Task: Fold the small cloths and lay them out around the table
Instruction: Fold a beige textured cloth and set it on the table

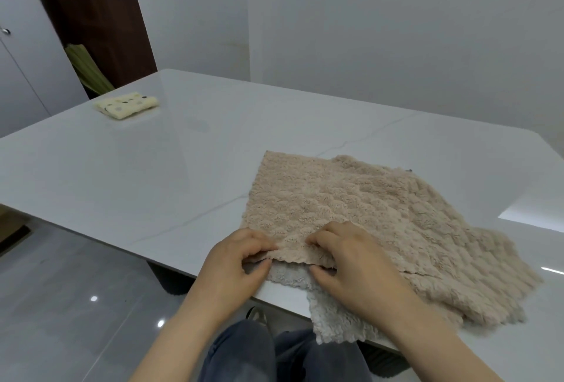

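At the table (152, 168) edge, left hand (238, 259) and right hand (351, 268) each pinch the cloth (351, 198) hem; it runs long, skewed rightward.

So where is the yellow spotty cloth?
In the head view, the yellow spotty cloth lies folded on the far left of the table, near its far corner, well apart from the beige cloth at the near right edge.
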Tool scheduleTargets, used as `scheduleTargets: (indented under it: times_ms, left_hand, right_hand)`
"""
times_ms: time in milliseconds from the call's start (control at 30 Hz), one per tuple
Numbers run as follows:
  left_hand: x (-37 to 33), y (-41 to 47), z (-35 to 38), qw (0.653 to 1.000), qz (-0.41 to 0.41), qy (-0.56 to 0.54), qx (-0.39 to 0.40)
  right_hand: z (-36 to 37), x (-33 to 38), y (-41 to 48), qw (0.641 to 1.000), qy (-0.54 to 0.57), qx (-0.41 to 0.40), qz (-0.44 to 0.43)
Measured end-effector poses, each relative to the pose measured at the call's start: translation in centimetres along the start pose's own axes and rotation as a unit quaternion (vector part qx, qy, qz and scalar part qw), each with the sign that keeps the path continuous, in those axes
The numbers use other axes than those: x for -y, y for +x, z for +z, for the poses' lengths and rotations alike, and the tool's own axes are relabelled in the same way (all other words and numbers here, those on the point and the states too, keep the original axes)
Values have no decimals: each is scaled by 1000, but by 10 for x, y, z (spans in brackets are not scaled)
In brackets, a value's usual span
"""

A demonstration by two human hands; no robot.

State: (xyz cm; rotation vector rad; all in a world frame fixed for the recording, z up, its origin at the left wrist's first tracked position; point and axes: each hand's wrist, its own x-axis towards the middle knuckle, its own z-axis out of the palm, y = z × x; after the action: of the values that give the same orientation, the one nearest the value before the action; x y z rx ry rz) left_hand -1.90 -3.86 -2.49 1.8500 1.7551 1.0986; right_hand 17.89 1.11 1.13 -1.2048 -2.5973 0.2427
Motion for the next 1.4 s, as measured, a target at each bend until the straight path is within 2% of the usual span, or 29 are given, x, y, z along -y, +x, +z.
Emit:
scheduleTargets:
  times_ms: [167,533,700,900,1033,1233,1400]
  left_hand:
    - [5,1,-5,1000,0,15,3]
    - [7,5,-19,999,0,49,12]
    - [9,6,-22,997,-27,69,-8]
    - [6,7,-22,993,-88,56,-49]
    - [4,7,-27,992,-90,7,-89]
    - [-24,14,-46,971,-70,-149,-174]
    - [-42,32,-78,956,-41,-174,-232]
  right_hand:
    - [-6,-8,-1,1000,-21,-10,7]
    - [-42,-49,-32,995,-59,-24,81]
    - [-50,-63,-42,989,-47,-66,125]
    - [-51,-69,-43,982,6,-118,146]
    - [-58,-62,-36,972,66,-177,139]
    - [-77,-35,-12,923,240,-280,112]
    - [-100,-13,20,896,276,-339,75]
